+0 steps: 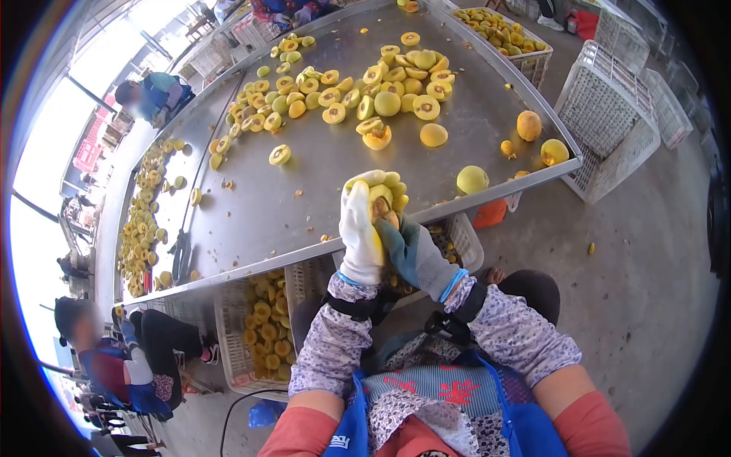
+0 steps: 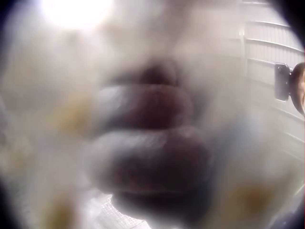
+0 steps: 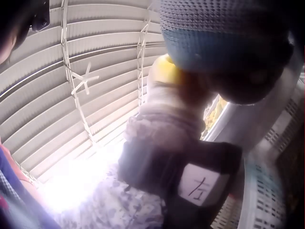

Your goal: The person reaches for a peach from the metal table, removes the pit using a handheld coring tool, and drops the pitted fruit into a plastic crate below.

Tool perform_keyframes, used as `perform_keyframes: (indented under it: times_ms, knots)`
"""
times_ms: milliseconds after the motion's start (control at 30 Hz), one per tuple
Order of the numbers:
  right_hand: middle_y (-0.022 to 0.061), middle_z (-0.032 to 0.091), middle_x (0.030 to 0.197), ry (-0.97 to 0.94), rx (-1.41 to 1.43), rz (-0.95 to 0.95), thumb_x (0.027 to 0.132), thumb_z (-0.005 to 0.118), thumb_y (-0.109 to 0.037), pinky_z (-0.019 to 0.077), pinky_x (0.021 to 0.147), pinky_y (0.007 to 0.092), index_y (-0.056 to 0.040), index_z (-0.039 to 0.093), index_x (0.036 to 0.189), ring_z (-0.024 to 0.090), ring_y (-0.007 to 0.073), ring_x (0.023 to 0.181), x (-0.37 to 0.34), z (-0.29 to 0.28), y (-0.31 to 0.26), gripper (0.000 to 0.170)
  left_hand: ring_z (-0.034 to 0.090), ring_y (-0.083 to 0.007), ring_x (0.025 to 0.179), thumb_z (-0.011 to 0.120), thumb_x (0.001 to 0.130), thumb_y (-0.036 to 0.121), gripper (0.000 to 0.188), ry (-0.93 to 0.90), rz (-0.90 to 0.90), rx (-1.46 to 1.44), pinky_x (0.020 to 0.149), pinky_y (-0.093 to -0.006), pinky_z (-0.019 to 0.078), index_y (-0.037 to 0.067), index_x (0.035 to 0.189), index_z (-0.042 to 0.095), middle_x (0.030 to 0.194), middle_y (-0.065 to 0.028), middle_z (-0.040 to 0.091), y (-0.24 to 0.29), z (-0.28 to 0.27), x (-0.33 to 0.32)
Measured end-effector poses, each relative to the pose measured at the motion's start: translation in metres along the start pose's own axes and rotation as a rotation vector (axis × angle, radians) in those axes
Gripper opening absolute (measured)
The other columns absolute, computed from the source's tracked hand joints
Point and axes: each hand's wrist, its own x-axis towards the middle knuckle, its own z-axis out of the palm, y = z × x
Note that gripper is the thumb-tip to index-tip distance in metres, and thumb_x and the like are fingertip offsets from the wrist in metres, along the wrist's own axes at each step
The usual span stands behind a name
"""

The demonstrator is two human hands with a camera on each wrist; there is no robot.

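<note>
Close over the front edge of the metal table, my left hand [image 1: 361,228], in a white glove stained yellow, holds a cut yellow peach [image 1: 378,196] with its brown pit hollow showing. Its yellow fingertips [image 1: 396,186] curl around the far side of the fruit. My right hand [image 1: 419,255], in a blue-coated grey glove, grips the near side of the same peach, its fingers bent against the cut face. The right wrist view shows the right glove [image 3: 209,47] large, next to the left sleeve [image 3: 128,195]. The left wrist view is mostly blurred.
Peach halves [image 1: 329,97] and a few whole peaches [image 1: 472,180] lie about the metal table [image 1: 259,183]. Below its edge stand crates, one of peach halves [image 1: 266,327]. White crates [image 1: 609,114] are stacked at right. Another person [image 1: 114,358] sits at left.
</note>
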Motion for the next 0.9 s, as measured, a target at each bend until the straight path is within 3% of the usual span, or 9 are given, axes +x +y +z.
perform_keyframes:
  times_ms: [100,300,367,500,633,700,800,833,900]
  knots:
    - [0.0171,0.072,0.093,-0.119,-0.083,0.136,0.103,0.052,-0.038,0.0528,0.078,0.0338,0.0026,0.063,0.112,0.068,0.0197,0.09,-0.003,-0.002,-0.001,0.043,0.063,-0.0235,0.092,0.047,0.104,0.032,0.031,-0.031,0.085,0.115,0.083,-0.0372,0.0535,0.005,0.115,0.056,0.106,-0.0142,0.065,0.001,-0.006,-0.001]
    - [0.019,0.067,0.084,-0.105,-0.091,-0.397,0.104,0.044,-0.041,0.0535,0.063,0.0421,-0.0059,0.055,0.125,0.067,0.0366,0.074,-0.006,0.013,0.024,0.042,0.063,-0.0213,0.074,0.046,0.103,0.033,0.036,-0.058,-0.26,0.002,0.067,-0.0332,0.0537,0.001,0.099,0.063,0.088,-0.0139,0.067,0.018,-0.021,0.005]
    - [0.0013,0.058,0.066,-0.304,0.287,0.168,0.104,0.046,-0.045,0.0426,0.048,0.0239,-0.0057,0.065,0.1,0.053,0.0106,0.053,-0.011,0.003,0.001,0.044,0.063,-0.021,0.07,0.046,0.103,0.033,0.039,-0.117,-0.292,0.05,0.064,-0.0319,0.0529,0.0,0.093,0.064,0.084,-0.0142,0.067,0.025,-0.027,0.009]
    - [-0.004,0.044,0.058,-0.604,0.18,0.61,0.096,0.046,-0.066,0.0334,0.037,0.024,-0.0146,0.056,0.084,0.04,0.0076,0.041,-0.007,-0.027,-0.043,0.054,0.061,-0.0202,0.064,0.045,0.102,0.036,0.046,-0.232,-0.342,0.113,0.06,-0.0293,0.051,-0.002,0.083,0.064,0.076,-0.0154,0.066,0.029,-0.03,0.012]
    - [-0.0027,0.045,0.058,-0.626,0.415,0.623,0.098,0.046,-0.062,0.0344,0.037,0.024,-0.0135,0.057,0.085,0.042,0.0079,0.042,-0.009,-0.021,-0.034,0.052,0.058,-0.0215,0.067,0.051,0.099,0.04,0.036,-0.017,-0.448,-0.302,0.06,-0.031,0.0509,0.006,0.088,0.059,0.083,-0.0114,0.064,0.015,-0.03,0.016]
    - [-0.0017,0.047,0.059,-0.539,0.132,0.013,0.1,0.048,-0.056,0.038,0.039,0.0256,-0.0114,0.057,0.086,0.044,0.0095,0.043,-0.019,-0.018,-0.02,0.048,0.059,-0.0223,0.073,0.056,0.097,0.042,0.032,0.148,-0.47,-0.524,0.064,-0.0334,0.0524,0.012,0.092,0.06,0.089,-0.0076,0.063,0.014,-0.043,0.022]
    - [0.0133,0.061,0.074,-0.593,-0.397,0.015,0.096,0.051,-0.05,0.0508,0.048,0.0375,-0.0046,0.062,0.102,0.055,0.0275,0.05,-0.017,-0.022,0.002,0.047,0.065,-0.0236,0.085,0.058,0.097,0.04,0.03,0.289,-0.337,-0.229,0.07,-0.036,0.0539,0.012,0.105,0.064,0.097,-0.0076,0.068,0.055,-0.075,0.02]
    - [0.0098,0.059,0.074,-0.603,-0.382,0.461,0.097,0.049,-0.051,0.051,0.05,0.035,-0.0043,0.061,0.103,0.055,0.022,0.052,-0.019,-0.025,-0.012,0.048,0.066,-0.0243,0.086,0.058,0.097,0.04,0.032,0.316,-0.294,-0.15,0.071,-0.0355,0.0544,0.011,0.108,0.064,0.099,-0.0085,0.069,0.074,-0.089,0.016]
    - [0.007,0.057,0.072,-0.632,-0.241,0.545,0.096,0.048,-0.053,0.0493,0.048,0.0336,-0.005,0.059,0.1,0.053,0.0193,0.051,-0.02,-0.024,-0.012,0.05,0.067,-0.0243,0.085,0.058,0.098,0.038,0.035,0.4,-0.219,0.077,0.072,-0.0341,0.0557,0.006,0.112,0.064,0.099,-0.0106,0.07,0.112,-0.119,0.001]
